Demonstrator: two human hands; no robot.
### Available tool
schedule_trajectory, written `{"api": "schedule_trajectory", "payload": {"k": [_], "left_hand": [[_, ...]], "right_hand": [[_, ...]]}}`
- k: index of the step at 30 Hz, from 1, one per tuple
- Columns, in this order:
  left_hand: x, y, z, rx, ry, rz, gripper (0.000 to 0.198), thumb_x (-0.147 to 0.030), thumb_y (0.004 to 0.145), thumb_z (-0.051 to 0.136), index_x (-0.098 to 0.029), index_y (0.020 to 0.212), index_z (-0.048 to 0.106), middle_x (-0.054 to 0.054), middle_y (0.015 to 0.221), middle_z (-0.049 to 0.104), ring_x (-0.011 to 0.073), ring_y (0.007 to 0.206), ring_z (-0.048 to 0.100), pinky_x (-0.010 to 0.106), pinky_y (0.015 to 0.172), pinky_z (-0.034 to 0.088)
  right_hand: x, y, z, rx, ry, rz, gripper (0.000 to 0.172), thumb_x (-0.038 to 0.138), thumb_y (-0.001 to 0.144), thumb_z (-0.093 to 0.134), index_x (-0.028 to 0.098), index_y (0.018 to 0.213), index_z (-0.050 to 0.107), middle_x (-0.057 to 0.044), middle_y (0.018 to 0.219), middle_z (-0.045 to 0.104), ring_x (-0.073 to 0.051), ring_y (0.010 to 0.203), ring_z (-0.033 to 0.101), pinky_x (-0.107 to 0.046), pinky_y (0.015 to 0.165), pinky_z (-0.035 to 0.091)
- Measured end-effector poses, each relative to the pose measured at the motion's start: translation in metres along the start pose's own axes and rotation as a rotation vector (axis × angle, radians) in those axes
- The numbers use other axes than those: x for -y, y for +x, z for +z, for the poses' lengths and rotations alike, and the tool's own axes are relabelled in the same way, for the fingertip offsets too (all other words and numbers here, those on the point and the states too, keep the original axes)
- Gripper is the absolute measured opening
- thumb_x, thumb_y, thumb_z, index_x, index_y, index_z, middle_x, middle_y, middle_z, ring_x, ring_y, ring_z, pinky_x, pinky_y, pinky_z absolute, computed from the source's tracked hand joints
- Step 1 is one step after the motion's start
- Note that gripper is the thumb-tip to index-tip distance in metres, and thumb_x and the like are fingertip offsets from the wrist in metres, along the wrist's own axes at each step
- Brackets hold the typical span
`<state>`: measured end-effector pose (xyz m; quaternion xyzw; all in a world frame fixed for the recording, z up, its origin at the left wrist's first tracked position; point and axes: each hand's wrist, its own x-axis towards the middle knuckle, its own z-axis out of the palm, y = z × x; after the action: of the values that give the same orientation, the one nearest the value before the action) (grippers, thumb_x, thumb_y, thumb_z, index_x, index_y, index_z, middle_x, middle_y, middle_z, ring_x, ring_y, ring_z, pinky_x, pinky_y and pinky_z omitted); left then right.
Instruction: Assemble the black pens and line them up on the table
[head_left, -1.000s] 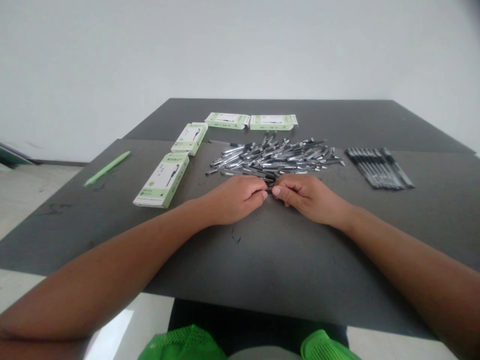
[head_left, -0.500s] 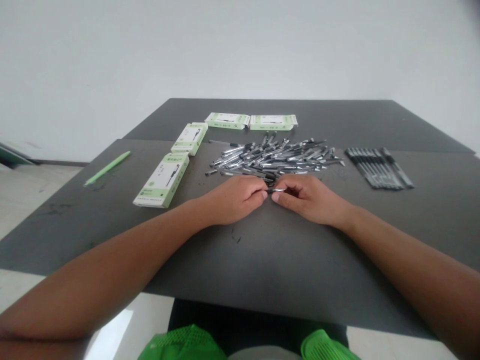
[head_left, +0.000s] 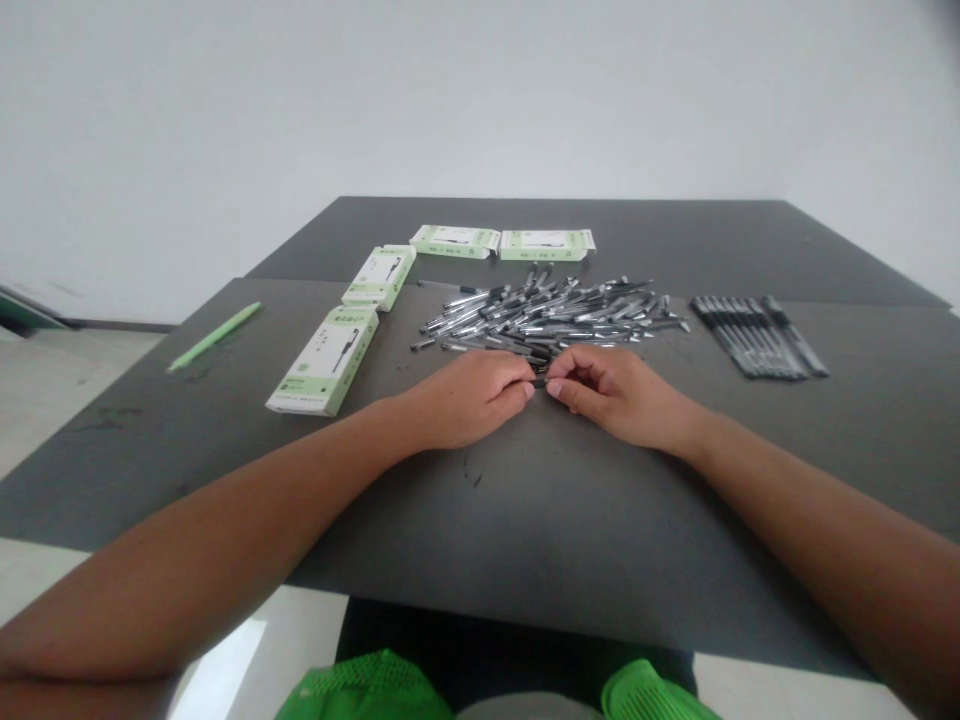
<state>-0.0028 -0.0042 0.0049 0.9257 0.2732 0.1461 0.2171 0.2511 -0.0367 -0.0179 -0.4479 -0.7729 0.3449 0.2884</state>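
Between my hands is a pen point(head_left: 540, 382) with a black grip; only a short dark stretch of it shows. My left hand point(head_left: 484, 398) is closed around one part of it. My right hand point(head_left: 607, 395) pinches its other end between thumb and index finger, so the tip is hidden. Just beyond the fingers spreads a loose heap of pens point(head_left: 555, 315) with clear barrels and black grips. To the right lies a neat row of similar pens point(head_left: 750, 338), side by side.
Two green-and-white pen boxes stand end to end on the left, a nearer box point(head_left: 322, 362) and a farther box point(head_left: 379, 277). Two more, a box point(head_left: 455, 241) and another box point(head_left: 546, 244), lie behind the heap. A light green pen point(head_left: 216, 337) rests at far left on the dark table point(head_left: 480, 530).
My right fingers have closed over the pen's silvery tip, which showed between them before. The left hand and the other pens stay where they were.
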Motion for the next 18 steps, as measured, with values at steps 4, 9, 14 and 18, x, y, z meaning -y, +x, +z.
{"api": "schedule_trajectory", "payload": {"k": [4, 9, 14, 18], "left_hand": [[-0.0002, -0.0001, -0.0004, 0.004, -0.008, 0.008, 0.030, -0.029, 0.110, 0.047, -0.017, 0.097, 0.071, 0.007, 0.094, 0.073, 0.0215, 0.090, 0.067, 0.035, 0.082, 0.047], [0.0000, -0.0003, -0.0006, 0.004, -0.022, 0.016, 0.030, -0.030, 0.110, 0.048, -0.017, 0.097, 0.072, 0.007, 0.095, 0.074, 0.0218, 0.090, 0.067, 0.035, 0.082, 0.049], [-0.0007, 0.0001, -0.0006, 0.001, -0.025, 0.010, 0.029, -0.028, 0.109, 0.048, -0.017, 0.096, 0.072, 0.007, 0.093, 0.074, 0.0215, 0.089, 0.067, 0.035, 0.081, 0.048], [-0.0009, 0.0002, -0.0003, 0.004, -0.015, 0.015, 0.029, -0.029, 0.109, 0.048, -0.017, 0.096, 0.072, 0.007, 0.094, 0.073, 0.0217, 0.090, 0.067, 0.035, 0.082, 0.048]], "right_hand": [[0.0039, 0.0000, -0.0019, 0.014, -0.060, -0.014, 0.031, 0.045, 0.110, 0.062, 0.021, 0.091, 0.070, 0.000, 0.076, 0.066, -0.016, 0.069, 0.057, -0.030, 0.065, 0.041], [0.0077, -0.0001, -0.0027, 0.024, -0.104, -0.030, 0.042, 0.049, 0.112, 0.056, 0.021, 0.083, 0.064, 0.000, 0.074, 0.063, -0.016, 0.071, 0.056, -0.030, 0.067, 0.041], [0.0070, -0.0001, -0.0028, 0.028, -0.102, -0.021, 0.041, 0.049, 0.112, 0.056, 0.021, 0.084, 0.065, 0.000, 0.075, 0.064, -0.017, 0.072, 0.057, -0.031, 0.067, 0.040], [0.0080, 0.0001, -0.0027, 0.020, -0.107, -0.024, 0.040, 0.048, 0.112, 0.056, 0.021, 0.083, 0.065, -0.001, 0.076, 0.064, -0.017, 0.072, 0.056, -0.031, 0.067, 0.040]]}}
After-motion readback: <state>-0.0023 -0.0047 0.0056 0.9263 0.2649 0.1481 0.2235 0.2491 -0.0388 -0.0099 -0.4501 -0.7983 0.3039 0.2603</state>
